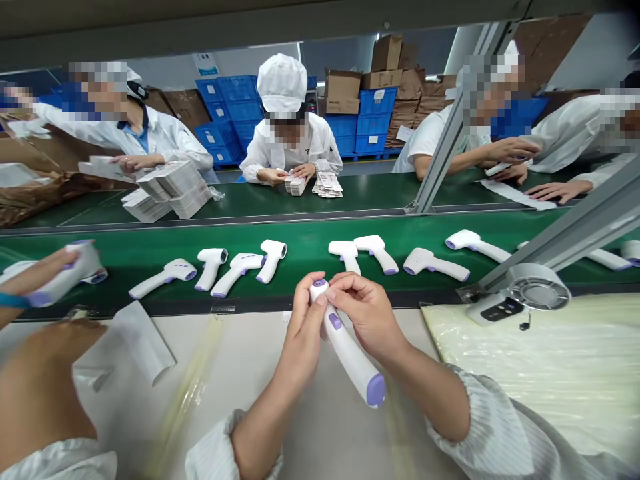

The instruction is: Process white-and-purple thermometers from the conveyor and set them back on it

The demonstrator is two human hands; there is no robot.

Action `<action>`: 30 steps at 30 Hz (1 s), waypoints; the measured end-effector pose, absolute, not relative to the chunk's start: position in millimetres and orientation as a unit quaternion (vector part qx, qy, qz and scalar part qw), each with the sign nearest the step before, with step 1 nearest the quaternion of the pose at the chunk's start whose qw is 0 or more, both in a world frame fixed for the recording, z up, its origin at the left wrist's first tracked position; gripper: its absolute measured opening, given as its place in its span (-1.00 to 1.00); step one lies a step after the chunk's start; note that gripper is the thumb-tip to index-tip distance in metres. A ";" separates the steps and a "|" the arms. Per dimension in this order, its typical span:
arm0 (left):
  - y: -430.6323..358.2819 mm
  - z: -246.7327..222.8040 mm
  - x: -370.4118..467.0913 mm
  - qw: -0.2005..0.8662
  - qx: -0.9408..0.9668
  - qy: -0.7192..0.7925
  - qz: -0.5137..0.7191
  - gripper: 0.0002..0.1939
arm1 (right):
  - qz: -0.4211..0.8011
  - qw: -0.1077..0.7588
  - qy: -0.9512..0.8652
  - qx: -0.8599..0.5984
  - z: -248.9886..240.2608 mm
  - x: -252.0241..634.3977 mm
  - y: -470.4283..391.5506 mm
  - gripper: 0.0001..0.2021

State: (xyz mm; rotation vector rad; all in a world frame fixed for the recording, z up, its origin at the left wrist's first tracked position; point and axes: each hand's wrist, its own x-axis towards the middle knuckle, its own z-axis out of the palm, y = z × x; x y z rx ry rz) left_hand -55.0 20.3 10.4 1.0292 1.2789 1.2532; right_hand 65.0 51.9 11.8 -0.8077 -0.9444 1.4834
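Note:
Between my hands is a white infrared thermometer (350, 350) with a purple trigger and a purple cap on its handle end, which points down toward me. My left hand (305, 320) grips its head from the left, fingers closed around it. On the other side my right hand (367, 313) has thumb and fingers pinched at the head, near the small purple part at the top. The fingers cover much of the head. Just past my hands, more thermometers lie on the green belt, among them one white thermometer (377, 252) and another (345, 255).
The green conveyor belt (305, 230) crosses in front, with several thermometers on it. At left a co-worker's hand (55, 267) holds a thermometer. A portable fan (530, 293) stands right beside plastic-wrapped sheets (540, 373). A metal post (450, 127) rises beyond. Co-workers sit opposite.

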 end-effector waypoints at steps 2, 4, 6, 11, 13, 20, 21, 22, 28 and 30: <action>20.7 8.2 -57.5 0.504 0.437 0.528 0.527 -0.57 | 0.638 0.570 -0.390 -0.340 11.3 63.8 53.2 -0.81; 21.7 6.9 -60.8 0.506 0.440 0.519 0.530 -0.60 | 0.669 0.565 -0.355 -0.328 10.4 63.2 56.6 -0.74; 23.4 6.2 -62.9 0.532 0.437 0.495 0.530 -0.61 | 0.714 0.550 -0.305 -0.309 9.5 64.5 60.8 -0.64; 39.1 -1.9 -65.0 0.557 0.420 0.401 0.593 -0.57 | 0.758 0.507 -0.243 -0.332 9.1 77.6 59.1 -0.62; 57.6 -7.7 -74.7 0.479 0.462 0.432 0.609 -0.55 | 0.767 0.445 -0.302 -0.350 6.9 82.6 56.9 -0.67; 164.8 -12.5 -173.7 0.169 0.710 0.623 0.281 -0.19 | 0.372 0.307 -0.695 -0.533 -28.1 67.3 129.2 -0.46; 176.8 -13.0 -185.7 0.168 0.710 0.633 0.259 -0.16 | 0.332 0.288 -0.716 -0.543 -32.7 63.9 142.3 -0.46; 186.4 -14.0 -195.1 0.167 0.715 0.637 0.232 -0.16 | 0.315 0.273 -0.727 -0.547 -36.1 61.6 152.0 -0.46; 187.2 -9.8 -211.4 0.112 0.742 0.628 0.206 -0.31 | 0.266 0.218 -0.793 -0.503 -26.7 65.8 125.4 -0.64; 168.9 0.0 -209.4 0.065 0.722 0.628 0.282 -0.33 | 0.305 0.174 -0.813 -0.464 -19.1 66.1 104.5 -0.76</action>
